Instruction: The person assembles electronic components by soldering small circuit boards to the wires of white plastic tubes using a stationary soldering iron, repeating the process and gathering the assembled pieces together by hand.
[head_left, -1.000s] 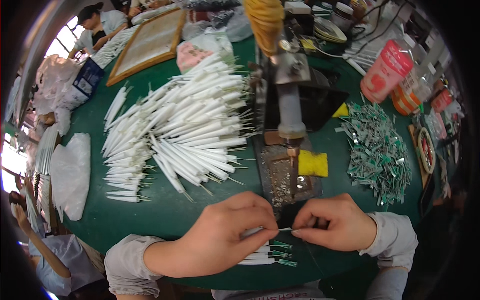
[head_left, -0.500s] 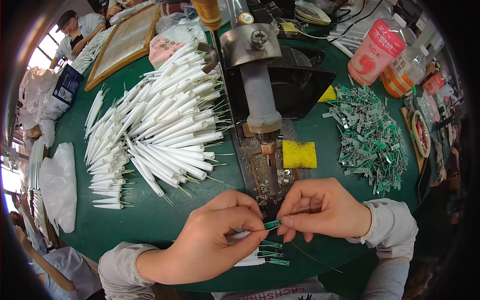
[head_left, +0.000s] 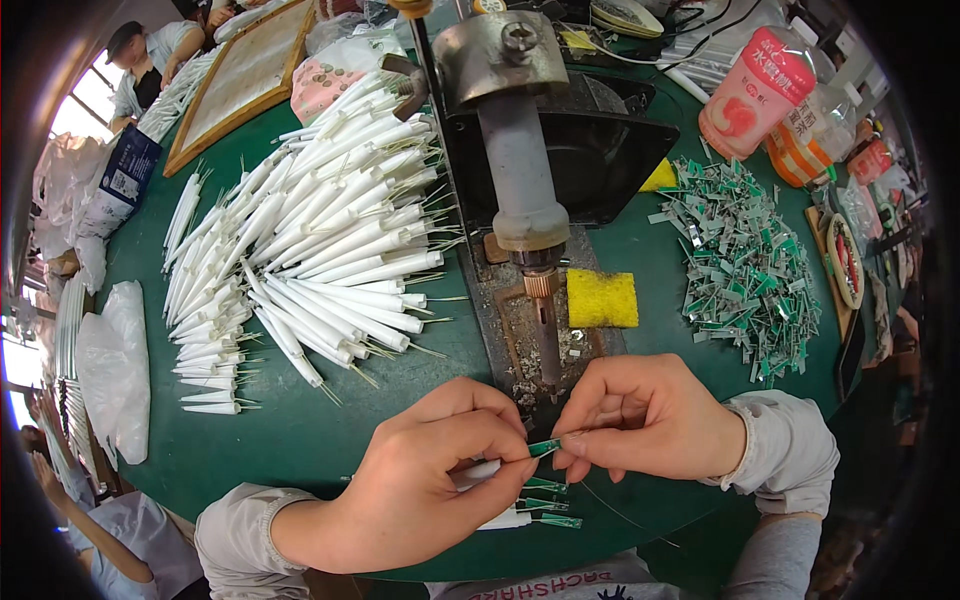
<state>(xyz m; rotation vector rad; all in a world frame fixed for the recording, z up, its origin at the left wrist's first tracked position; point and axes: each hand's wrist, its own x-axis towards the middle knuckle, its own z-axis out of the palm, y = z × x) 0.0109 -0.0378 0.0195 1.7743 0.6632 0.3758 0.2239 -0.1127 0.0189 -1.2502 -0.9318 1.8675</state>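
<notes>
My left hand (head_left: pixel 430 475) pinches a white tapered tube (head_left: pixel 480 470) whose end carries a small green circuit strip (head_left: pixel 545 447). My right hand (head_left: pixel 640 415) holds the strip's other end and a thin wire, fingertips almost touching the left ones. Both hands sit just below the tip of a mounted soldering iron (head_left: pixel 545 330) on a grey metal stand (head_left: pixel 520 160). A few finished tubes with green strips (head_left: pixel 530 505) lie under my hands on the green table (head_left: pixel 310 440).
A large heap of white tapered tubes (head_left: pixel 310 250) covers the table's left. A pile of green circuit strips (head_left: pixel 745 265) lies right, a yellow sponge (head_left: pixel 602 298) by the iron. A pink bottle (head_left: pixel 755 90) stands far right, a wooden frame (head_left: pixel 240 75) far left. Other people sit nearby.
The view has closed in on the iron. My hands have lifted the tube and green strip up close to the iron's tip.
</notes>
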